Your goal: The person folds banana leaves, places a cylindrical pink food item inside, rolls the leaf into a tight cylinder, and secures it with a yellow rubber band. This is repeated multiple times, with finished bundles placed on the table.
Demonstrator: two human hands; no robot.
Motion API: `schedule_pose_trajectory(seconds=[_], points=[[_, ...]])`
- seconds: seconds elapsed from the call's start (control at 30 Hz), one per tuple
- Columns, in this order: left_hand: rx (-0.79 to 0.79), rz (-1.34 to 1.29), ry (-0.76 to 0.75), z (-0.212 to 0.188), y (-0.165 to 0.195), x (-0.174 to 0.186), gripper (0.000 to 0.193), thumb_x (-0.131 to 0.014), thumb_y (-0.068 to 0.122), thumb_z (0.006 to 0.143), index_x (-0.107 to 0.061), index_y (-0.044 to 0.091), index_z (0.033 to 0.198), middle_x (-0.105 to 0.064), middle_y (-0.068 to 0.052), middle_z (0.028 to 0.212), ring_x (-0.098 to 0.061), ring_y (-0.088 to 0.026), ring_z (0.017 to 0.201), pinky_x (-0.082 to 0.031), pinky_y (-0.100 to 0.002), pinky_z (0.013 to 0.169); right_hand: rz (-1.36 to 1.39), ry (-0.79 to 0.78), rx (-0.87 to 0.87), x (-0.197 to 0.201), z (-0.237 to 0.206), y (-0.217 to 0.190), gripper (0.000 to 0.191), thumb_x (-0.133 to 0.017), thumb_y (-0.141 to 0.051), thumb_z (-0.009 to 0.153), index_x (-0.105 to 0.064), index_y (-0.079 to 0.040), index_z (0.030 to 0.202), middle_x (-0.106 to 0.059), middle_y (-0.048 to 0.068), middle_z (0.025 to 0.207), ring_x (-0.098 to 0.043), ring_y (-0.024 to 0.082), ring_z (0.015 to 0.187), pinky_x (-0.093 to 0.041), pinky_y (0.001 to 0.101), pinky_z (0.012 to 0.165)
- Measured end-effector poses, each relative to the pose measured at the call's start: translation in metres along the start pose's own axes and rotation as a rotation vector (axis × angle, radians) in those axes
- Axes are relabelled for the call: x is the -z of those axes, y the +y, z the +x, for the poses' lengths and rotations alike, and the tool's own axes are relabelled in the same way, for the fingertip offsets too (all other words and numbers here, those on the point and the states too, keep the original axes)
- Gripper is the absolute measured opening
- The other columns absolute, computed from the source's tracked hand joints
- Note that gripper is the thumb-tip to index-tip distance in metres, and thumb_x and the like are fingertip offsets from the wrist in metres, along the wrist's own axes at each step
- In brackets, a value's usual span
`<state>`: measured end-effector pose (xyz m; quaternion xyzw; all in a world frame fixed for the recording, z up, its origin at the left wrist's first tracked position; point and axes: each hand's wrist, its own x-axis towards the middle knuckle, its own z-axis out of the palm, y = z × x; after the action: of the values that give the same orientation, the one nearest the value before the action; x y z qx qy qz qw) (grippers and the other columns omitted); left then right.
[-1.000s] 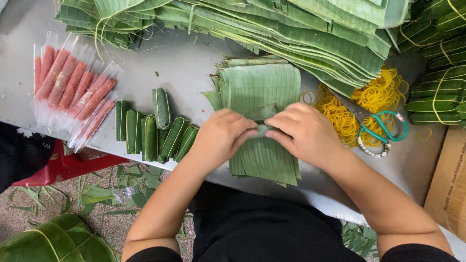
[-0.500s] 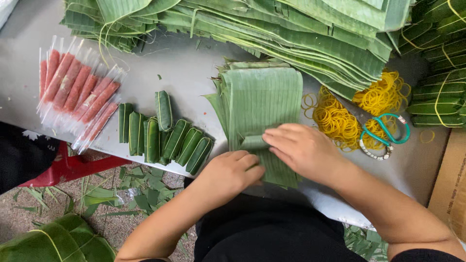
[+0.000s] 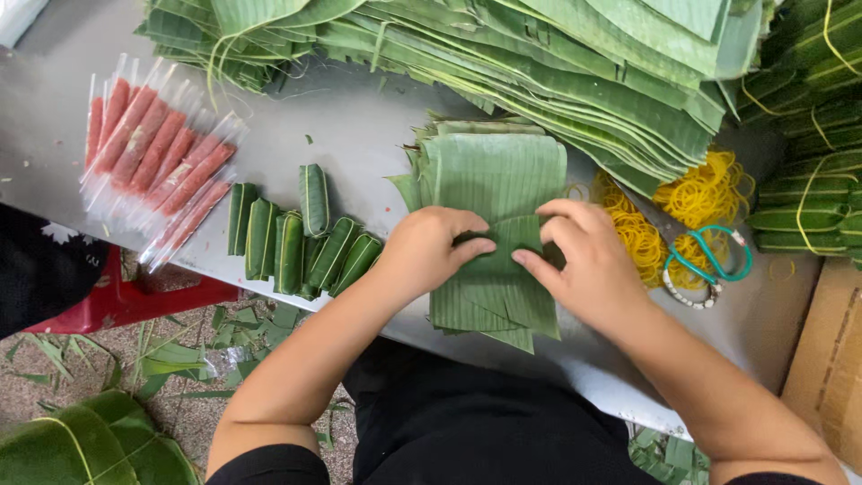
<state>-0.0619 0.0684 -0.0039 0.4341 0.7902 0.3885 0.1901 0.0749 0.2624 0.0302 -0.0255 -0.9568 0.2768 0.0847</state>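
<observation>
So, head view, the only one here: both hands are down on the stack of cut green banana-leaf sheets (image 3: pixel 498 180) lying on the grey metal table (image 3: pixel 359 135), and this looks like the rolling/folding step of a wrap. The left hand (image 3: pixel 431 251) has its fingers curled down onto the top leaf, thumb pointing toward 3 o'clock. The right hand (image 3: pixel 579 256) pinches the folded edge of that same leaf, fingertips closed on it. The fold sits right between the two hands, touching both. Can't tell whether there's filling inside, it's hidden under the leaf and fingers.

My guess for the next move: it calls for keeping the fold tight while rolling, so the leaf doesn't spring open or split along the grain.

Around it: finished little green leaf-wrapped rolls (image 3: pixel 296 238) at 9 o'clock of the left hand, pink sausage sticks in clear plastic sleeves (image 3: pixel 153 153) further out at 10, a pile of yellow rubber bands (image 3: pixel 700 193) at 2 o'clock of the right hand, big stacked banana leaves (image 3: pixel 539 63) at 12.
</observation>
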Motion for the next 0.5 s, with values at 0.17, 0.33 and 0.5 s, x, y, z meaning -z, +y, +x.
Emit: schedule_pose_trajectory(seconds=[0.17, 0.33, 0.5], points=[[-0.053, 0.179, 0.058, -0.002, 0.005, 0.002, 0.017, -0.080, 0.028, 0.082, -0.078, 0.015, 0.093, -0.071, -0.006, 0.085, -0.064, -0.032, 0.087, -0.050, -0.046, 0.077, -0.151, -0.034, 0.286, -0.002, -0.008, -0.014, 0.044, -0.078, -0.021, 0.082, -0.067, -0.006, 0.121, -0.064, 0.011, 0.114, -0.059, 0.033, 0.109, -0.048, 0.0469, 0.092], [-0.378, 0.116, -0.001, -0.013, 0.009, 0.011, 0.017, -0.077, 0.023, 0.089, -0.070, 0.010, 0.098, -0.070, -0.007, 0.100, -0.065, -0.031, 0.097, -0.052, -0.045, 0.086, -0.049, -0.210, 0.133, -0.012, -0.003, -0.011, 0.042, -0.077, -0.018, 0.080, -0.066, -0.003, 0.118, -0.064, 0.012, 0.114, -0.060, 0.033, 0.109, -0.050, 0.0438, 0.091], [-0.089, -0.015, -0.111, -0.005, 0.000, 0.011, 0.020, -0.079, 0.026, 0.087, -0.073, 0.011, 0.098, -0.071, -0.006, 0.090, -0.067, -0.032, 0.086, -0.054, -0.043, 0.075, 0.132, -0.270, 0.121, -0.009, 0.015, 0.011, 0.033, -0.078, -0.023, 0.084, -0.072, -0.006, 0.111, -0.068, 0.009, 0.104, -0.064, 0.033, 0.099, -0.052, 0.0432, 0.087]])
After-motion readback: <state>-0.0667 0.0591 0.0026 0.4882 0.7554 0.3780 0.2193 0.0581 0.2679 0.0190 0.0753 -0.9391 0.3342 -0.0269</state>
